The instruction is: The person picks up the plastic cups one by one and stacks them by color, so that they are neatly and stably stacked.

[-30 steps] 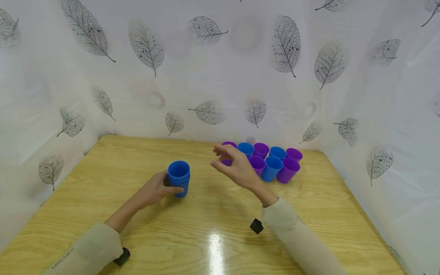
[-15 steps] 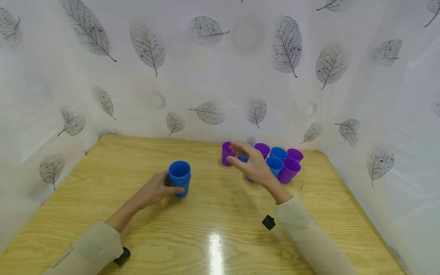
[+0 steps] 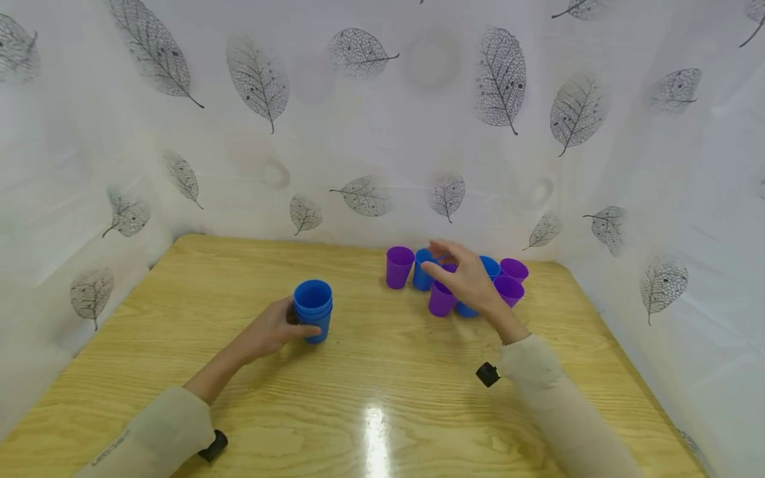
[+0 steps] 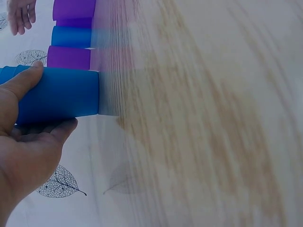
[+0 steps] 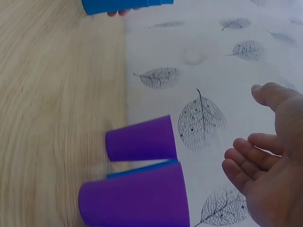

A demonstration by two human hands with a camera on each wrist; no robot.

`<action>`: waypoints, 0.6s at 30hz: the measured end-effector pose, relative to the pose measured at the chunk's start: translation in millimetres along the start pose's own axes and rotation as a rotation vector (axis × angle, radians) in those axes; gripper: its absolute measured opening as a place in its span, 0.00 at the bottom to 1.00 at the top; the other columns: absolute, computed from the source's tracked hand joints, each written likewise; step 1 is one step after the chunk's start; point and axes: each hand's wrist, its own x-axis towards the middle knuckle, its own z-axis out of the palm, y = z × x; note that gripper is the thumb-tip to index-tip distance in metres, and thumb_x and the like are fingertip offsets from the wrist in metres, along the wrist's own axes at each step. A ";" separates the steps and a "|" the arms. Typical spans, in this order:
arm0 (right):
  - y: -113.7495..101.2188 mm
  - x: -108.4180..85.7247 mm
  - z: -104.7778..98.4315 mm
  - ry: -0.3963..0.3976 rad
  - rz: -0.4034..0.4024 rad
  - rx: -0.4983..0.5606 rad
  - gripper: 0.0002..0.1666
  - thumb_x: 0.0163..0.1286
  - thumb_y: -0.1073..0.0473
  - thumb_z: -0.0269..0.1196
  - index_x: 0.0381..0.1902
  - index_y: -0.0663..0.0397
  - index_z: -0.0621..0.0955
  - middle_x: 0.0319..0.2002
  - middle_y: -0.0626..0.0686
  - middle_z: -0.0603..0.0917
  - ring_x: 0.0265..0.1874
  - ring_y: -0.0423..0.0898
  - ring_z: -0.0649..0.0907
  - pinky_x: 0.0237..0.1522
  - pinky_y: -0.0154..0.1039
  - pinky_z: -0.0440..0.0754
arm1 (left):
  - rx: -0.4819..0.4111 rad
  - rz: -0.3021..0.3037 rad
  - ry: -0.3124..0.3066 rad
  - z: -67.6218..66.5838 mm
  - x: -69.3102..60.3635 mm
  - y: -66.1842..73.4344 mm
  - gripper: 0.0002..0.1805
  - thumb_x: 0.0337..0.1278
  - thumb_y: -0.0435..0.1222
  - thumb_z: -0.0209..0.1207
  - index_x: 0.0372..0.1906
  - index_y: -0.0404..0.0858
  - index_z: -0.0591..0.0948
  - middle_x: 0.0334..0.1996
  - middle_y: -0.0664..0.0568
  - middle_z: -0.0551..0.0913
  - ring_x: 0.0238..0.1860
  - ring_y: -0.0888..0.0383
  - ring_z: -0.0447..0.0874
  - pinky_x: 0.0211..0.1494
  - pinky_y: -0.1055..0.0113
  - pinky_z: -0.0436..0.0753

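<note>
My left hand [image 3: 270,330] grips a stack of several nested blue cups [image 3: 313,317], upright on the wooden table left of the middle. In the left wrist view, thumb and fingers lie on either side of the stacked cups [image 4: 66,94]. My right hand [image 3: 469,275] hovers over the group of cups at the back right, with thumb and fingers apart and nothing between them. A purple cup [image 3: 399,269] and a blue cup [image 3: 422,273] stand at that group's left end. The hand hides part of the group. In the right wrist view, the nearest purple cup [image 5: 135,198] is below the hand.
More purple cups [image 3: 514,269] stand upright at the group's right end. A white curtain [image 3: 382,133] with a leaf print rises behind and on both sides of the table [image 3: 335,411]. Light glares off the table's front middle.
My right hand has moved to the right over the cup group, uncovering the purple and blue cups at its left end. My left hand and the blue stack have stayed in place.
</note>
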 end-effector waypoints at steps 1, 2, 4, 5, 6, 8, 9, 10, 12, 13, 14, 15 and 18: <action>2.0 0.4 -2.4 0.000 0.008 -0.013 0.34 0.74 0.54 0.68 0.71 0.63 0.73 0.64 0.63 0.79 0.63 0.58 0.79 0.66 0.53 0.77 | 0.001 0.002 0.000 -0.1 -0.2 0.1 0.39 0.67 0.37 0.68 0.73 0.23 0.63 0.65 0.29 0.75 0.66 0.33 0.75 0.67 0.40 0.76; 3.9 0.8 -4.8 0.000 0.017 -0.024 0.34 0.74 0.53 0.68 0.71 0.63 0.73 0.64 0.63 0.79 0.63 0.58 0.79 0.66 0.52 0.77 | 0.002 0.005 0.000 -0.2 -0.4 0.2 0.39 0.67 0.36 0.68 0.73 0.23 0.63 0.65 0.29 0.75 0.66 0.33 0.75 0.67 0.40 0.76; 7.8 1.8 -9.2 0.000 0.029 -0.046 0.34 0.74 0.53 0.67 0.71 0.62 0.73 0.64 0.63 0.79 0.63 0.58 0.79 0.66 0.52 0.77 | 0.001 0.008 -0.001 -0.2 -0.8 0.2 0.39 0.67 0.36 0.68 0.73 0.23 0.63 0.65 0.29 0.75 0.65 0.34 0.75 0.67 0.40 0.76; 10.2 2.6 -11.1 0.001 0.035 -0.059 0.33 0.74 0.53 0.67 0.71 0.62 0.73 0.64 0.63 0.79 0.63 0.59 0.79 0.66 0.52 0.77 | 0.001 0.008 -0.001 -0.2 -0.9 0.2 0.39 0.67 0.36 0.68 0.73 0.23 0.63 0.65 0.29 0.75 0.65 0.34 0.76 0.67 0.40 0.76; 12.7 3.4 -12.8 0.000 0.041 -0.070 0.33 0.74 0.53 0.67 0.71 0.61 0.74 0.64 0.63 0.79 0.63 0.59 0.79 0.66 0.53 0.77 | 0.001 0.008 -0.002 -0.1 -1.1 0.2 0.39 0.67 0.37 0.68 0.73 0.23 0.63 0.65 0.29 0.75 0.65 0.34 0.76 0.67 0.40 0.76; 16.7 5.1 -16.0 0.001 0.055 -0.096 0.33 0.74 0.52 0.67 0.71 0.61 0.74 0.64 0.64 0.79 0.62 0.60 0.79 0.65 0.54 0.77 | -0.001 0.009 -0.003 -0.2 -1.2 0.1 0.39 0.67 0.37 0.68 0.73 0.23 0.63 0.65 0.29 0.75 0.65 0.34 0.76 0.67 0.40 0.77; 18.6 6.1 -17.4 0.003 0.061 -0.109 0.33 0.74 0.52 0.67 0.71 0.61 0.74 0.64 0.64 0.79 0.62 0.60 0.79 0.65 0.55 0.78 | -0.003 0.007 -0.003 -0.1 -1.4 0.2 0.39 0.67 0.37 0.68 0.73 0.23 0.63 0.65 0.29 0.75 0.65 0.34 0.76 0.67 0.40 0.77; 20.4 7.1 -18.7 0.003 0.068 -0.121 0.34 0.74 0.52 0.67 0.71 0.62 0.74 0.64 0.65 0.79 0.62 0.61 0.79 0.64 0.56 0.78 | -0.003 0.007 -0.002 -0.2 -1.5 0.2 0.39 0.67 0.37 0.68 0.73 0.23 0.63 0.65 0.29 0.75 0.65 0.34 0.76 0.66 0.40 0.77; 23.6 9.5 -20.4 0.000 0.081 -0.139 0.34 0.73 0.51 0.68 0.71 0.62 0.74 0.64 0.65 0.79 0.62 0.63 0.79 0.64 0.58 0.78 | -0.006 0.006 -0.002 -0.2 -1.8 0.0 0.39 0.67 0.37 0.68 0.73 0.23 0.63 0.65 0.29 0.75 0.65 0.34 0.76 0.67 0.40 0.77; 24.9 10.6 -21.2 -0.002 0.086 -0.147 0.35 0.73 0.51 0.68 0.71 0.63 0.73 0.64 0.66 0.79 0.62 0.64 0.79 0.63 0.59 0.78 | -0.007 0.006 -0.001 -0.2 -1.8 -0.3 0.39 0.67 0.37 0.68 0.73 0.23 0.63 0.65 0.29 0.75 0.65 0.34 0.76 0.67 0.40 0.77; 26.1 11.7 -21.9 -0.005 0.091 -0.155 0.35 0.73 0.52 0.68 0.71 0.63 0.73 0.64 0.66 0.79 0.62 0.64 0.79 0.63 0.59 0.78 | -0.008 0.005 0.000 -0.2 -1.7 -0.6 0.39 0.67 0.37 0.68 0.73 0.23 0.63 0.65 0.29 0.75 0.65 0.34 0.76 0.67 0.40 0.77; 27.4 12.9 -22.4 -0.007 0.096 -0.165 0.36 0.73 0.52 0.68 0.71 0.64 0.73 0.64 0.66 0.79 0.62 0.65 0.79 0.63 0.60 0.78 | -0.009 0.004 0.000 -0.1 -1.7 -1.1 0.39 0.67 0.37 0.68 0.73 0.23 0.63 0.65 0.30 0.75 0.65 0.34 0.76 0.67 0.40 0.77; 31.8 16.8 -23.3 -0.031 0.092 -0.214 0.36 0.73 0.52 0.68 0.71 0.65 0.73 0.64 0.66 0.79 0.62 0.66 0.78 0.63 0.61 0.77 | -0.010 0.006 -0.002 0.0 -1.3 -2.8 0.39 0.67 0.37 0.68 0.73 0.23 0.64 0.65 0.30 0.75 0.65 0.34 0.76 0.66 0.41 0.77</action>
